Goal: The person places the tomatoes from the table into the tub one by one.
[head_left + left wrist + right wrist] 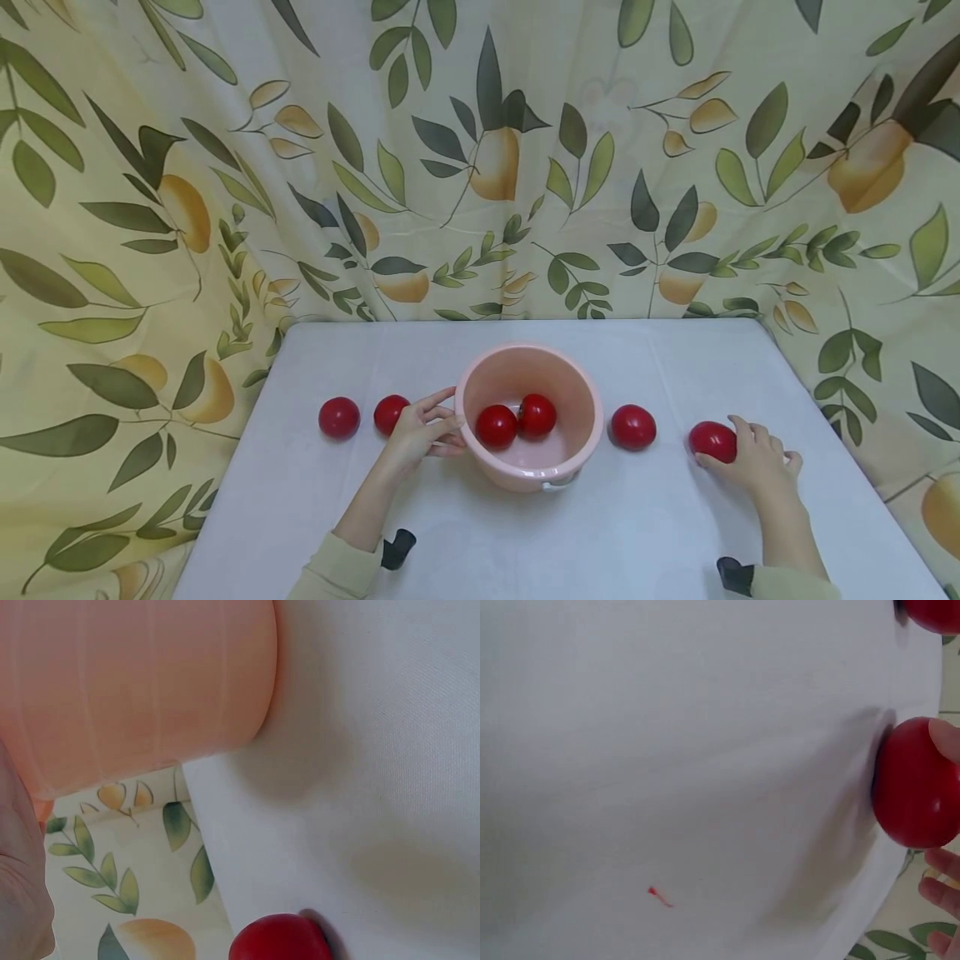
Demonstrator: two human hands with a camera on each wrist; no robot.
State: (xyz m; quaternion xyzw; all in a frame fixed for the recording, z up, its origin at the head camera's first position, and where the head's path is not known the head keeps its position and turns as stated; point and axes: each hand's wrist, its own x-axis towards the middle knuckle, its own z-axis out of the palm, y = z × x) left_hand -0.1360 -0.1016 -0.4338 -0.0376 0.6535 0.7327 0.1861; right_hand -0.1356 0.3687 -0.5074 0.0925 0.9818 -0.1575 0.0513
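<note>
A pink bucket [480, 375] stands mid-table, with two red tomatoes [497, 427] inside it. My left hand [416, 433] rests its fingers against the bucket's left side near the rim. In the left wrist view, the palm edge [22, 885] shows beside the ribbed bucket wall [142, 682]. At the right of the table my right hand [761, 462] holds a red tomato [712, 442] between thumb and fingers. In the right wrist view the thumb lies on this glossy tomato [915, 784], other fingers [941, 892] below it.
Left of the bucket are two more tomatoes, one farther out [339, 417] and one partly behind my left hand [390, 414]. Another tomato [633, 427] sits just right of the bucket. A white cloth covers the table [622, 533]; a leaf-patterned curtain [525, 250] hangs behind.
</note>
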